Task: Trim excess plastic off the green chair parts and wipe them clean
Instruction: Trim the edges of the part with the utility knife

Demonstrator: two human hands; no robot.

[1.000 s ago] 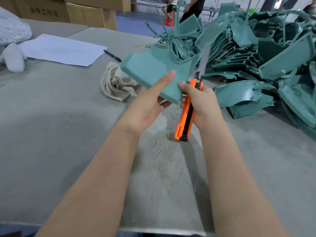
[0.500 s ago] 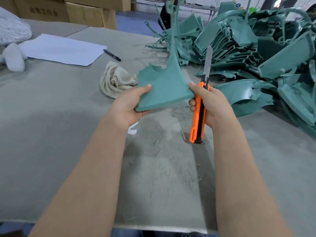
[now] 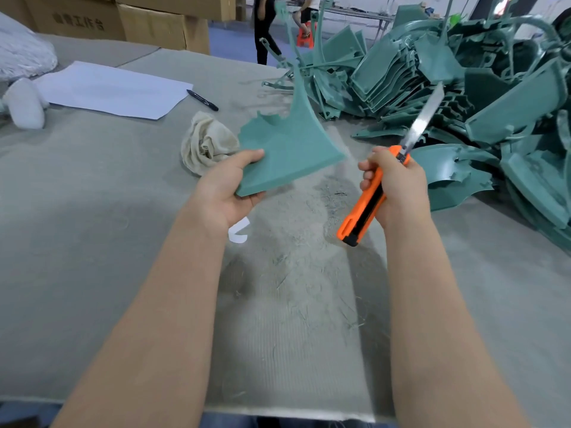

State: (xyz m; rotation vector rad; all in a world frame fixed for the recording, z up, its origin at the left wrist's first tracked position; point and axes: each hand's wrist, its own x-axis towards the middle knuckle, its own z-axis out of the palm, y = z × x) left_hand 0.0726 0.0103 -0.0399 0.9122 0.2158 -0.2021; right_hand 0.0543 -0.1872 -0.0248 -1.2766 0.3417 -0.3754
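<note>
Here a clear gap separates the knife [image 3: 364,208] from the green part [image 3: 289,156].

A wide worktable covered in grey-green felt-like fabric [image 3: 92,211] carries a heaped pile of green moulded plastic chair parts [image 3: 463,97] at its far right. A crumpled beige cloth rag [image 3: 207,143] lies near the middle, with a black pen [image 3: 202,100] and a white paper sheet [image 3: 114,91] beyond it. A small curled white strip [image 3: 238,232] and thin green plastic shavings [image 3: 333,196] lie nearer the front edge.
</note>
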